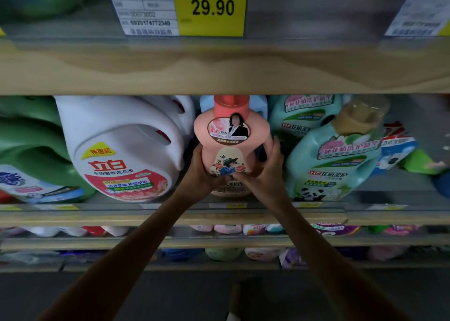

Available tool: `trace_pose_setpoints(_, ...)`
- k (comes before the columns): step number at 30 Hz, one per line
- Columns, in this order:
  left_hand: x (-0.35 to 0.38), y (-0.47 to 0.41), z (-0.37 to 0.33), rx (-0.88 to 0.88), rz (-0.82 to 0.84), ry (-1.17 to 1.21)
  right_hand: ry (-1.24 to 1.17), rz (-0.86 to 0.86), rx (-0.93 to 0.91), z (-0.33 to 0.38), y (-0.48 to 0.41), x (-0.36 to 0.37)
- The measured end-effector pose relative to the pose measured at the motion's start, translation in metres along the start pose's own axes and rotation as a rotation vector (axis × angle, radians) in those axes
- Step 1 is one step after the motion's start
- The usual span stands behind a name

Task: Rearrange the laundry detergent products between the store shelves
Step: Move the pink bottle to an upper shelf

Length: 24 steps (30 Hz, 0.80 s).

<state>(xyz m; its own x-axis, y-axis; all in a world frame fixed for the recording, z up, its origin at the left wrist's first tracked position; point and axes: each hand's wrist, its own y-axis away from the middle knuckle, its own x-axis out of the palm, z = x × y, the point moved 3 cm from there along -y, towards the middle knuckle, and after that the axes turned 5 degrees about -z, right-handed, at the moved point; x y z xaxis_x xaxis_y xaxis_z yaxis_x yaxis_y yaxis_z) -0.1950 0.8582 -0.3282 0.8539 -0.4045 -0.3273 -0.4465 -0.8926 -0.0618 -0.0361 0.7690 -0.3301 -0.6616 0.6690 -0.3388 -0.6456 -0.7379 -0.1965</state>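
A pink detergent bottle [230, 135] with a coral cap stands upright in the middle of the shelf [170, 213] straight ahead. My left hand [203, 172] wraps its lower left side. On the lower right side, my right hand [264, 169] grips it, fingers spread up the bottle's flank. Both thumbs meet on the front label. The bottle's cap reaches up behind the edge of the shelf board above.
A white detergent jug [126, 150] leans just left of the pink bottle, with green jugs [29, 140] beyond. A teal jug [336, 157] with a panda label stands to the right. A yellow 29.90 price tag [211, 12] hangs above. Lower shelves hold several more bottles.
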Motion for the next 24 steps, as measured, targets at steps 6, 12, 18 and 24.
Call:
trace_pose_setpoints(6,-0.003,0.002,-0.001,0.033,-0.019,0.077,-0.005,-0.035,-0.038,0.003,0.001,-0.002)
trace_pose_setpoints(12,-0.011,0.017,0.002,0.042,-0.029,0.075,-0.029,-0.043,-0.060,0.010,0.015,0.000)
trace_pose_setpoints(18,-0.024,0.047,-0.005,0.160,0.015,0.026,-0.151,-0.053,-0.101,0.022,0.056,0.001)
trace_pose_setpoints(24,-0.042,0.063,-0.031,0.284,0.016,-0.135,-0.245,-0.092,-0.162,0.052,0.075,-0.008)
